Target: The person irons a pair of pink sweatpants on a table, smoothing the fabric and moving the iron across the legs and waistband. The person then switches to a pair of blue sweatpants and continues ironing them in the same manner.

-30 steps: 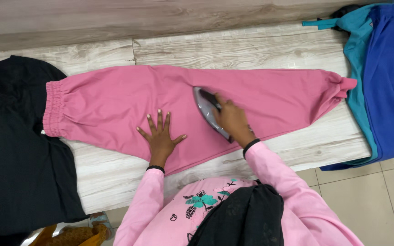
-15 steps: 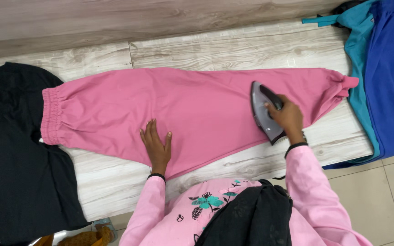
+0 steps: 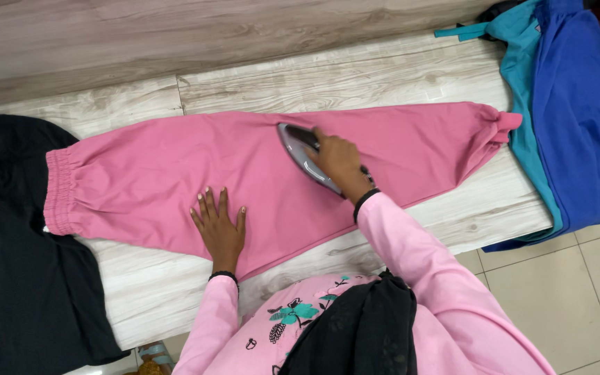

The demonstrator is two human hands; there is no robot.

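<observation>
Bright even overhead light, soft shadows, sharp focus, no glare.

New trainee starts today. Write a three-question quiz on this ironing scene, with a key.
1. True or false: the right hand grips the iron on the pink trousers.
2. What does the left hand do? A) lifts the waistband B) presses flat on the pink fabric C) holds the black garment
3. Which garments hang over the table's right end?

Key
1. True
2. B
3. A teal garment and a blue one.
</observation>
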